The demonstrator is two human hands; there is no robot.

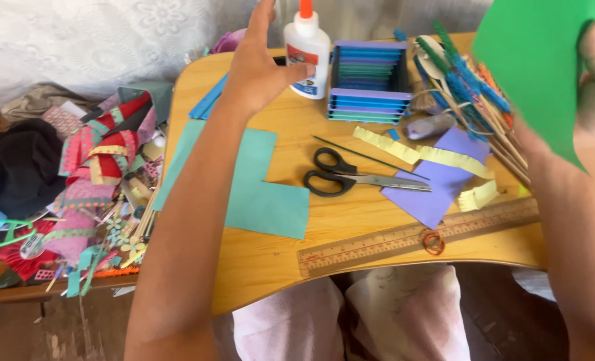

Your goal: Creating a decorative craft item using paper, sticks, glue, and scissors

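Note:
My left hand (pixel 260 67) is stretched out over the far side of a small wooden lap table (pixel 270 267), fingers apart, its thumb touching a white glue bottle (pixel 307 50) with an orange cap. My right hand (pixel 594 87) holds a green paper sheet (pixel 531 60) up at the top right. On the table lie black-handled scissors (pixel 351 177), a teal L-shaped paper (pixel 260 187), a purple paper (pixel 444 177) crossed by a fringed yellow strip (pixel 424 154), and a wooden ruler (pixel 411 237) with an orange rubber band (pixel 433 242) on it.
A square frame of stacked blue and purple paper strips (pixel 367 80) stands beside the glue. Wooden sticks and blue-green fringed stems (pixel 471 93) lie at the right. A heap of coloured paper scraps and cloth (pixel 90 180) fills the left. My lap (pixel 351 321) is under the table.

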